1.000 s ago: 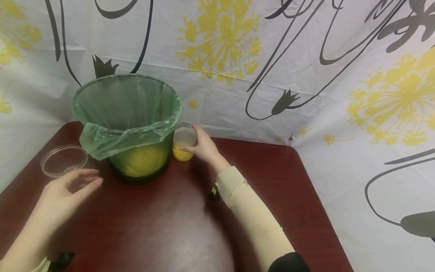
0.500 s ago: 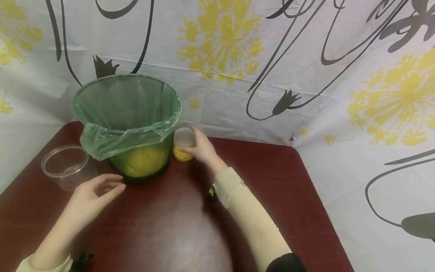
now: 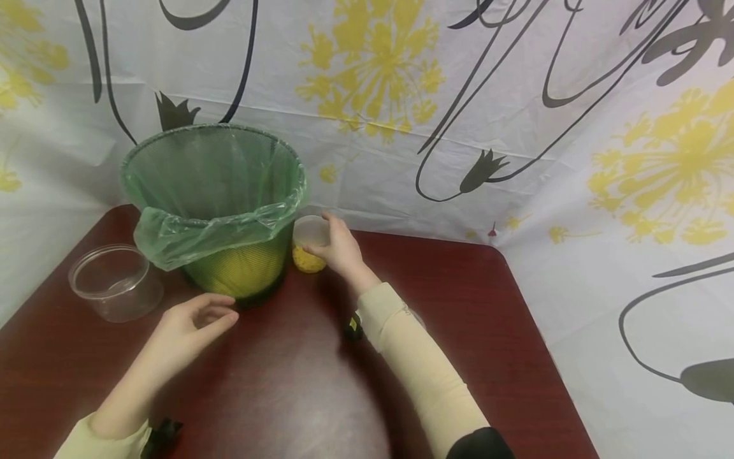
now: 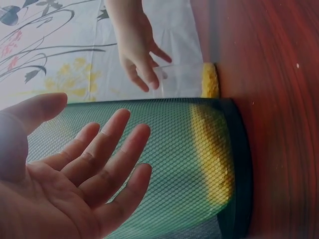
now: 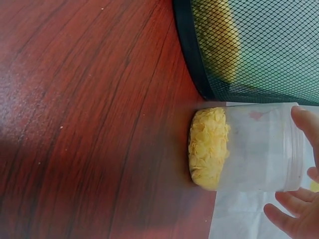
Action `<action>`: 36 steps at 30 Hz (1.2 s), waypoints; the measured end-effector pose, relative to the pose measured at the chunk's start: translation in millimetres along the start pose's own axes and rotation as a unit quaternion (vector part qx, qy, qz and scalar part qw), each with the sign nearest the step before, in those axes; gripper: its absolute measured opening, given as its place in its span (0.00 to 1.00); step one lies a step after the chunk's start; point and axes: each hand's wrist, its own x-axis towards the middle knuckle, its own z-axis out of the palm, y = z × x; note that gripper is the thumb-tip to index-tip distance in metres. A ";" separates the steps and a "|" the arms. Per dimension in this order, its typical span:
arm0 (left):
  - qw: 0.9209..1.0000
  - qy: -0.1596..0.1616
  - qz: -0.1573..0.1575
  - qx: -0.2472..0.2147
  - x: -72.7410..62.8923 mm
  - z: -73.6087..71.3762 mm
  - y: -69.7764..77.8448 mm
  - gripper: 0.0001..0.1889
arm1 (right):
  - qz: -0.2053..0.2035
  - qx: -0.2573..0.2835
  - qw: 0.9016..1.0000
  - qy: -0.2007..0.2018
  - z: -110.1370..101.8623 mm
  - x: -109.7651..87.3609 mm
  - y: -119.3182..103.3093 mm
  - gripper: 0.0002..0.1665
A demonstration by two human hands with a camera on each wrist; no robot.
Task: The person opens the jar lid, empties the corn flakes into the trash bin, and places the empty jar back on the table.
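My right hand (image 3: pixel 345 254) is at a clear plastic jar (image 5: pixel 256 149) at the back of the table. The thumb and fingers grip the jar from both sides near its rim. Yellow flakes (image 5: pixel 208 148) fill the lower part of the jar, which stands upright close beside the waste bin. In front of the bin hovers my left hand (image 3: pixel 186 326), holding nothing. Its fingers are relaxed and spread apart, palm facing the bin's mesh in the left wrist view.
The mesh waste bin (image 3: pixel 246 271) wears a green bag folded over its rim, with something yellow inside. Left of it stands a lidless clear tub (image 3: pixel 127 299). A clear round edge (image 3: pixel 420 317) peeks out behind the right sleeve. Patterned cloth (image 3: pixel 367 172) hangs behind the dark red table (image 3: pixel 298 395).
My left hand has moved right, away from the clear tub, which now shows in full. The right hand has stayed at the jar, its forearm shifting slightly left.
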 end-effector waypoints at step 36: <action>0.996 -0.080 0.048 -0.006 23.5 38.3 -13.4 0.29 | 0.001 -0.131 0.990 -0.046 -25.0 -27.0 4.6 0.44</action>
